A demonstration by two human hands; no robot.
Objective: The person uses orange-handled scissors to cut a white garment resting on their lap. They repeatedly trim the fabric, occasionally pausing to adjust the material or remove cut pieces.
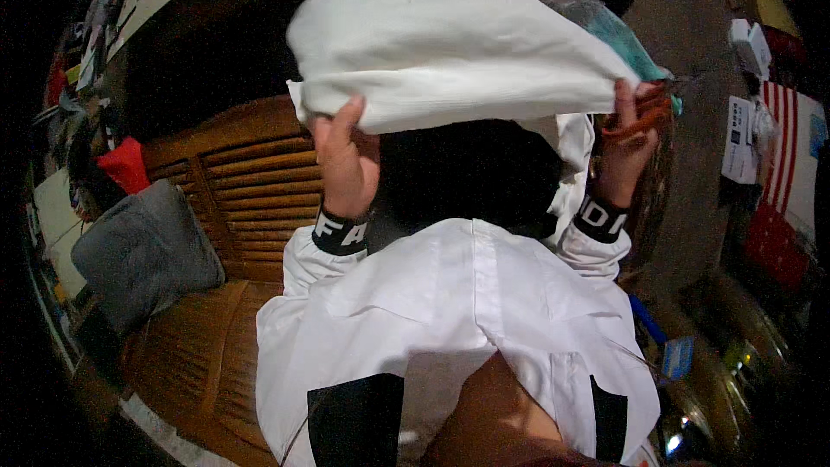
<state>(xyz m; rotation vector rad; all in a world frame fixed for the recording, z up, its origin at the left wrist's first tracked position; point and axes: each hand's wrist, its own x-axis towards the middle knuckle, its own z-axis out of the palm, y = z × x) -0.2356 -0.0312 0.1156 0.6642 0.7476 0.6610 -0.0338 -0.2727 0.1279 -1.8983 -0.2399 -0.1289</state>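
Note:
A large piece of white cloth (458, 43) is stretched between my two hands, held up in front of me. My left hand (347, 160) grips its lower left edge, thumb on top and the other fingers hidden under the fabric. At the right corner my right hand (624, 151) pinches the cloth with its fingers closed. The cloth billows upward between them, and a white fold (573, 160) hangs down beside my right wrist. A reddish-brown strip (644, 117) shows at my right fingers; whether it is held or lies behind them I cannot tell.
To the left stands a slatted wooden bench (259, 186) with a grey cushion (147, 251) and a red cloth (125, 166) on it. Behind the cloth's right end is a teal plastic bag (618, 39). White boxes (741, 138) and a red-striped carton (782, 147) stand at the right.

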